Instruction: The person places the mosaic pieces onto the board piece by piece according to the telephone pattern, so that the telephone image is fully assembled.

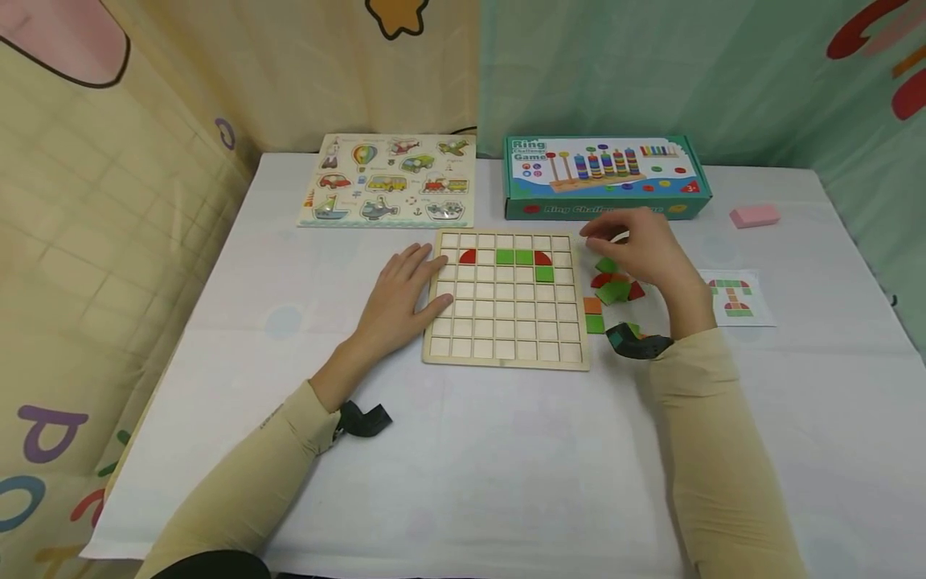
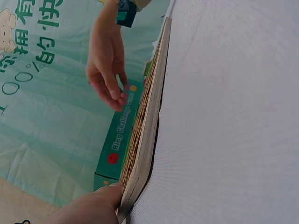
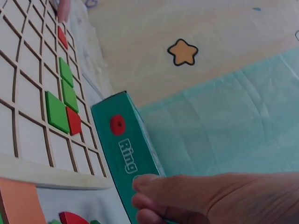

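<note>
My left hand (image 1: 398, 297) rests at the left edge of a wooden grid board (image 1: 506, 363), fingers spread, thumb over the frame. In the grid sit two red quarter-round pieces (image 1: 468, 256) and several green squares (image 1: 544, 274). My right hand (image 1: 640, 245) hovers beyond the board's right edge with bent fingers; none of the three views shows a piece between them. Below it lies a loose pile of red and green pieces (image 1: 615, 291). An orange square (image 1: 593, 305) and a green square (image 1: 595, 324) lie against the board's right side.
A pattern card (image 1: 745, 310) lies right of my right wrist. Behind the board stand a vehicle picture puzzle (image 1: 387, 181) and a green Ring Challenge Game box (image 1: 608, 211). A pink block (image 1: 755, 215) sits at the back right. Curtains border the table.
</note>
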Action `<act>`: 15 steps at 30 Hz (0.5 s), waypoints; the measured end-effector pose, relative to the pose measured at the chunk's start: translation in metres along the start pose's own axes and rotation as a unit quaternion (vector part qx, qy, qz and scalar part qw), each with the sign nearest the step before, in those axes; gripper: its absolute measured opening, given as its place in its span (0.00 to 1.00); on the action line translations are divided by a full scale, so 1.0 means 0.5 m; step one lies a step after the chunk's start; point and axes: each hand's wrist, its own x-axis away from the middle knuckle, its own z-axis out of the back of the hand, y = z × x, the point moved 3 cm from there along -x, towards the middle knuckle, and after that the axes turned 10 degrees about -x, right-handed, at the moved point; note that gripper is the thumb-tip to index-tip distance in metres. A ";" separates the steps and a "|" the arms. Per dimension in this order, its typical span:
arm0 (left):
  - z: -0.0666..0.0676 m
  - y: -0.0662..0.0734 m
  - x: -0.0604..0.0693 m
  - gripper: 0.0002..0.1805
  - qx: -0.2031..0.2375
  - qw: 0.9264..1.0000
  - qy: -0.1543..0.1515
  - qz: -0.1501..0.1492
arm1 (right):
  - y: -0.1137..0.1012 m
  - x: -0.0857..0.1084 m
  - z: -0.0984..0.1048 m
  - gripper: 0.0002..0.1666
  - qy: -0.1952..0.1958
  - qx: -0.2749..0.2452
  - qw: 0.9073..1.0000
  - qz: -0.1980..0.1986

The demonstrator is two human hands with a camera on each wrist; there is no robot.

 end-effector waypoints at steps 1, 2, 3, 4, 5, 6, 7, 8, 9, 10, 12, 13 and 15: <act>0.000 0.000 0.000 0.36 0.000 1.000 0.000 0.000 | 0.006 0.003 0.006 0.18 -0.002 0.007 1.000 -0.013; -0.001 -0.001 0.001 0.36 -0.001 1.000 0.000 0.000 | 0.014 0.005 0.012 0.19 -0.003 0.013 1.000 -0.026; -0.001 -0.001 0.001 0.36 -0.001 1.000 0.001 0.000 | 0.020 0.006 0.016 0.19 -0.004 0.019 0.999 -0.038; -0.001 -0.001 0.001 0.36 -0.001 1.000 0.001 0.000 | 0.026 0.008 0.019 0.20 -0.006 0.024 0.998 -0.053; -0.002 -0.001 0.001 0.36 -0.002 1.000 0.001 0.000 | 0.031 0.010 0.020 0.21 -0.009 0.028 0.997 -0.069; -0.002 -0.001 0.001 0.36 -0.002 1.000 0.001 0.000 | 0.036 0.011 0.021 0.22 -0.012 0.031 0.996 -0.081; -0.002 -0.001 0.001 0.36 -0.003 1.000 0.000 0.000 | 0.039 0.011 0.020 0.23 -0.015 0.033 0.995 -0.092; -0.002 -0.002 0.001 0.36 -0.003 1.000 0.000 0.000 | 0.041 0.011 0.018 0.23 -0.016 0.032 0.994 -0.101; -0.002 -0.002 0.001 0.36 -0.003 1.000 0.001 -0.001 | 0.042 0.010 0.016 0.24 -0.017 0.032 0.994 -0.107; -0.002 -0.002 0.000 0.36 -0.004 1.000 0.001 -0.001 | 0.043 0.009 0.013 0.23 -0.018 0.031 0.993 -0.113; -0.002 -0.002 0.000 0.36 -0.004 1.000 0.002 -0.001 | 0.043 0.007 0.007 0.23 -0.017 0.028 0.993 -0.117; -0.002 -0.002 0.000 0.36 -0.004 1.000 0.002 -0.001 | 0.042 0.006 0.004 0.23 -0.015 0.026 0.993 -0.118; -0.002 -0.002 0.000 0.36 -0.004 1.000 0.003 -0.001 | 0.042 0.005 0.001 0.22 -0.014 0.025 0.993 -0.115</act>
